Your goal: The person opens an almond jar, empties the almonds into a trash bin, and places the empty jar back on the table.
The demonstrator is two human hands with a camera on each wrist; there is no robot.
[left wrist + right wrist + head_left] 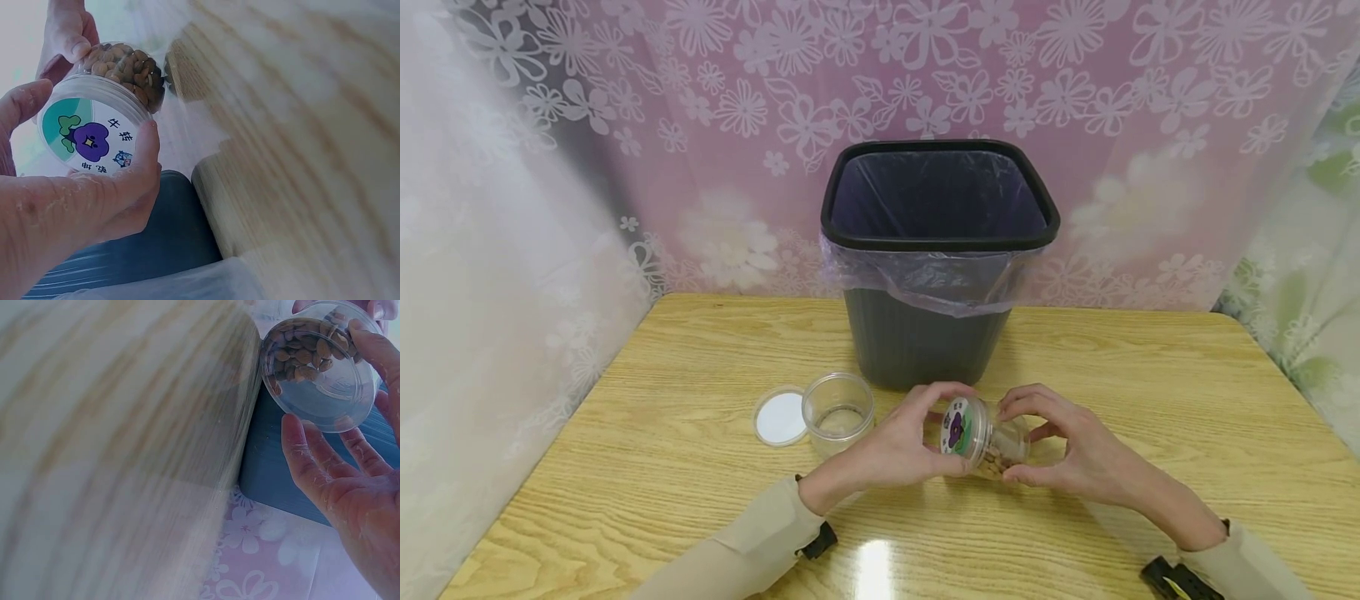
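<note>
A clear plastic jar [1009, 448] lies tipped on its side between both hands, low over the table. Brown, almond-like nuts [128, 69] have slid along its lower wall. Its round lid [92, 136], printed with a purple cartoon figure and green patch, faces left. My left hand [901, 440] grips the lid end, thumb and fingers around the rim. At the base end, my right hand [1084, 446] holds the jar between thumb and fingertips. Beside my left forearm stands a second clear jar [838, 398], open at the top.
A round, white-centred lid [780, 417] lies flat left of the open jar. Behind the hands stands a dark bin [925, 337], lined with a thin purplish bag [940, 279]. The wooden table [647, 500] ends at a pink floral curtain [737, 167].
</note>
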